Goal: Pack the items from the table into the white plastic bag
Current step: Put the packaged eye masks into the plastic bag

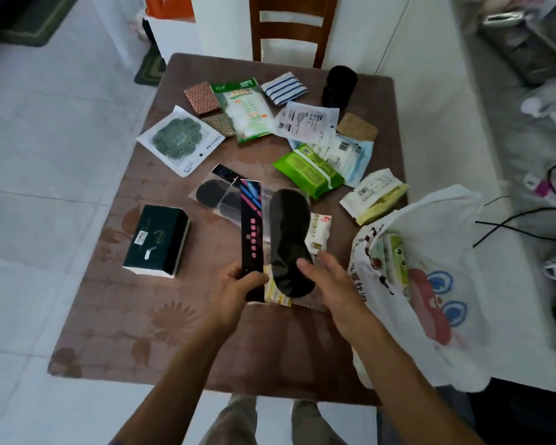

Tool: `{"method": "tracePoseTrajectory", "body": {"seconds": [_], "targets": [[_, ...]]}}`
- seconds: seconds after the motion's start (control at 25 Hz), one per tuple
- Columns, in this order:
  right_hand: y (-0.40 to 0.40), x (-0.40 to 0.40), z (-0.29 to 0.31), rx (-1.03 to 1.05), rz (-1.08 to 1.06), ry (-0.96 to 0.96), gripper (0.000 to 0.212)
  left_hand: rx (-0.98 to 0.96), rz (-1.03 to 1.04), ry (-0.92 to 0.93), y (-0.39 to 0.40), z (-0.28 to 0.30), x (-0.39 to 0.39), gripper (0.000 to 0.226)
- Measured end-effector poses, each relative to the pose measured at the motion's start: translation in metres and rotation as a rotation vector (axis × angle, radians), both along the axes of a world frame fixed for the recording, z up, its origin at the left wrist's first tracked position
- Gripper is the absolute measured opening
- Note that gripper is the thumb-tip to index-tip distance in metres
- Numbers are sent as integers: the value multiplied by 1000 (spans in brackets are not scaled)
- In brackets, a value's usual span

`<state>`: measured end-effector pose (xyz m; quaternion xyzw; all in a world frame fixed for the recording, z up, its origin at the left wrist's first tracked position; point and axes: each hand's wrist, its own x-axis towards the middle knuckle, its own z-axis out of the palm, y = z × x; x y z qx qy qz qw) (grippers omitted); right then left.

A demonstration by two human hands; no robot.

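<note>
White plastic bag (443, 252): stands open at the table's right edge; a green packet with cartoon eyes (398, 261) shows inside its mouth.
Left hand (235, 293): fingers closed around the lower end of a clear sleeve holding a black eye mask (288, 239) and a dark printed card.
Right hand (331, 281): fingers spread and relaxed, thumb just beside the mask's lower end; whether it touches is unclear.
Table (116, 332): brown floral cloth, items scattered.
Still on table: dark green box (156, 240), green wipes pack (308, 170), cream pouch (374, 195), black cylinder (339, 86), striped cloth (284, 88), a second eye-mask sleeve (214, 194).
</note>
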<state>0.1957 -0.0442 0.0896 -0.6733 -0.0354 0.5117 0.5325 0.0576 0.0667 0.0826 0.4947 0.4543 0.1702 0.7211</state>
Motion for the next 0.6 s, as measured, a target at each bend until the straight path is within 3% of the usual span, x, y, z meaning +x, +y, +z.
{"method": "tracePoseTrajectory", "body": {"seconds": [0.04, 0.12, 0.24, 0.36, 0.44, 0.52, 0.6], "targets": [[-5, 8, 8, 95, -55, 156, 48, -9, -105, -70, -7, 14, 1, 27], [-20, 28, 27, 221, -143, 198, 37, -5, -232, -129, -18, 35, 19, 40], [-57, 71, 52, 316, -444, -192, 14, 118, -204, -118, -42, 53, 67, 22], [-116, 122, 67, 154, -628, -658, 10, 621, -317, 81, -73, 40, 114, 21], [-151, 142, 48, -84, -519, -679, 8, 854, -555, 314, -94, 23, 140, 32], [-170, 149, 11, -350, -274, -571, 10, 887, -689, 565, -105, 9, 159, 50], [-180, 150, -19, -494, 19, -470, 27, 861, -749, 671, -109, 8, 172, 69]]}}
